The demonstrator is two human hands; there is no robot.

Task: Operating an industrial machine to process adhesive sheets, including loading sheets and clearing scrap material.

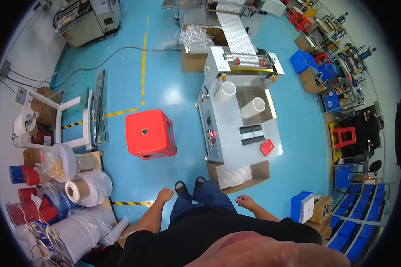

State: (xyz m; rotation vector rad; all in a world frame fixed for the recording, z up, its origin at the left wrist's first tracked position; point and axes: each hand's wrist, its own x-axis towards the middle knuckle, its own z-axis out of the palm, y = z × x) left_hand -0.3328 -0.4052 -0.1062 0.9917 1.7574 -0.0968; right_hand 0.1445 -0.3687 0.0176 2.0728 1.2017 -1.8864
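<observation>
I stand on a blue floor and look down at my legs and dark shoes (pixel 189 186). My left hand (pixel 164 194) hangs at my side with loosely curled fingers and holds nothing. My right hand (pixel 245 202) also hangs free, fingers apart, close to an open cardboard box (pixel 240 176) with white perforated sheets inside. Just ahead is a grey metal machine (pixel 236 120) with two white rolls (pixel 240 100) on top. A red plastic stool (pixel 149 133) stands ahead to my left.
Rolls of tape and film, red, blue, white and brown, lie piled at the left (pixel 71 187). Blue bins (pixel 301 61) and shelves line the right side. A white paper web (pixel 236 26) feeds the machine. Yellow-black tape (pixel 129 203) marks the floor.
</observation>
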